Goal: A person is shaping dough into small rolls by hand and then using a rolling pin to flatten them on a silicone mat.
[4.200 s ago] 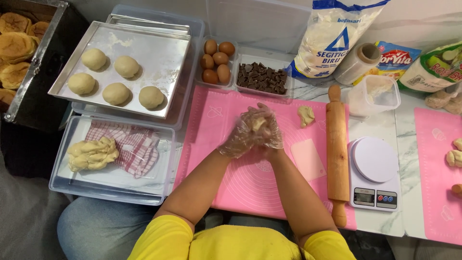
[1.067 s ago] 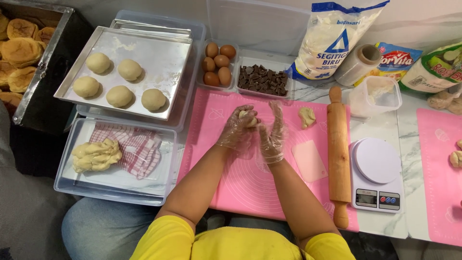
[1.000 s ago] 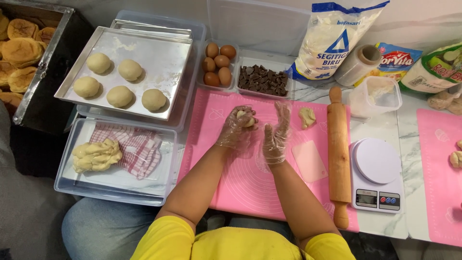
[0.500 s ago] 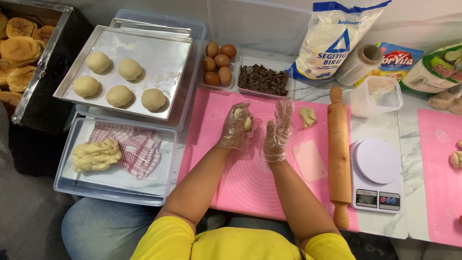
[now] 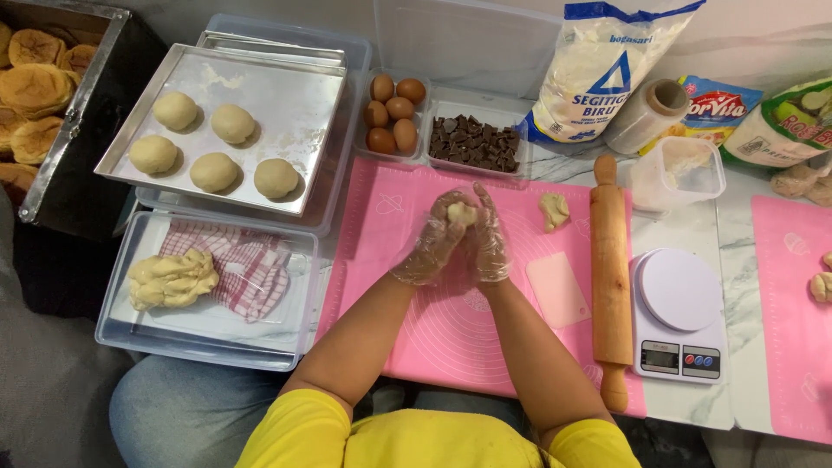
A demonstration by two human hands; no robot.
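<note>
Both gloved hands, apart half a second earlier, now close together around a dough piece above the far middle of the pink mat; left hand cups it from below, right hand presses against it. Rolling pin lies along the mat's right edge, dough scrap just left of it

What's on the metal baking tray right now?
Five round dough balls sit apart on the metal baking tray, with flour smears. Beneath it, a clear plastic bin shows at the edges; its inside is covered.
</note>
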